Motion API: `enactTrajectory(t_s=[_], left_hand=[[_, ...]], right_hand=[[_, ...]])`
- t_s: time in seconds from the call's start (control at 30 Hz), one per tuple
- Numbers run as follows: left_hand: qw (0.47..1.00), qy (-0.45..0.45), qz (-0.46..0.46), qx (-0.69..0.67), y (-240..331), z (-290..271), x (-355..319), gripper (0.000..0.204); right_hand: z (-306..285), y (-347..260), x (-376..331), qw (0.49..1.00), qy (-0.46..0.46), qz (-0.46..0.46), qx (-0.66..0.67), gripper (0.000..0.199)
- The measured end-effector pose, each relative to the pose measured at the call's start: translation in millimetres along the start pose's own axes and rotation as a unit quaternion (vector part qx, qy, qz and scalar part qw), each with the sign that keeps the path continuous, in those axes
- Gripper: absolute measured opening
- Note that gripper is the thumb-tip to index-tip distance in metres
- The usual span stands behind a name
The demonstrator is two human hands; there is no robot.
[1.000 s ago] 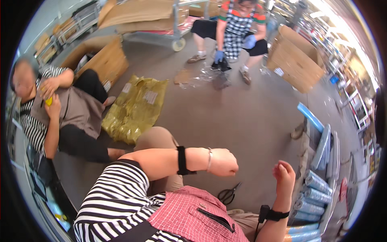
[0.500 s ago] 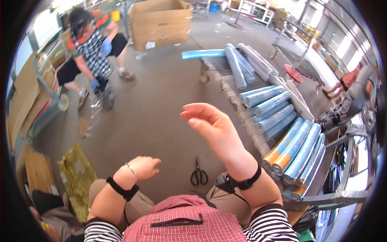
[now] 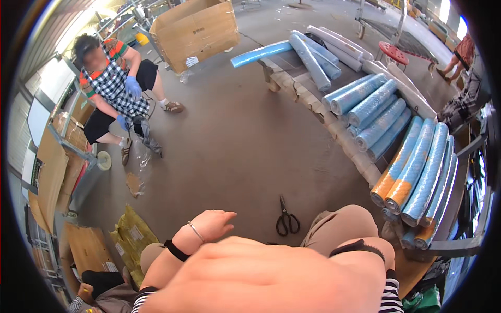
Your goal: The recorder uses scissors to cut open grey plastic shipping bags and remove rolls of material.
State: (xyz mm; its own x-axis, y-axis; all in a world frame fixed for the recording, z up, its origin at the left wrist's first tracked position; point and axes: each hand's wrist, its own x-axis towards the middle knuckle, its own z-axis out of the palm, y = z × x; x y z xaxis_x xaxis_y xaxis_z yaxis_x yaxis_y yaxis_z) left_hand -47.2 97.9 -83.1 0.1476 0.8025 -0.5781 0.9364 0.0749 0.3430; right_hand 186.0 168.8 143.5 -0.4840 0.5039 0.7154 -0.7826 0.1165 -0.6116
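Close to the camera, the back of my right hand fills the lower middle of the view, blurred. Its fingers run out of sight, so whether it holds anything is hidden. Just beyond it, my left hand hovers over my lap, thumb and forefinger apart and nothing visible between them. That wrist has a thin bangle and a black strap. Black-handled scissors lie on the floor near my right knee, apart from both hands.
Blue and orange wrapped rolls are piled on a low platform at right, with white rolls behind. A co-worker in blue gloves sits far left near a large cardboard box. A yellow-green sack stands by my left knee.
My right hand has come up toward the camera from over the floor. My left hand has its fingers stretched further. The view has shifted, and the co-worker's head is raised.
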Motion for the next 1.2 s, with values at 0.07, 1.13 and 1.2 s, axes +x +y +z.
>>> enactTrajectory(t_s=[0.07,1.13,1.2], left_hand=[[1.0,0.001,-0.006,0.008,-1,3,3,0.044],[0.984,0.158,0.059,-0.056,-17,22,-18,0.024],[0.951,0.205,0.097,-0.209,-9,24,-11,0.025]], right_hand=[[-6,-13,-1,0.979,-0.104,0.044,-0.169,0.014],[4,70,-3,0.848,-0.392,0.251,-0.253,0.023],[10,118,-29,0.857,-0.291,0.224,-0.362,0.018]])
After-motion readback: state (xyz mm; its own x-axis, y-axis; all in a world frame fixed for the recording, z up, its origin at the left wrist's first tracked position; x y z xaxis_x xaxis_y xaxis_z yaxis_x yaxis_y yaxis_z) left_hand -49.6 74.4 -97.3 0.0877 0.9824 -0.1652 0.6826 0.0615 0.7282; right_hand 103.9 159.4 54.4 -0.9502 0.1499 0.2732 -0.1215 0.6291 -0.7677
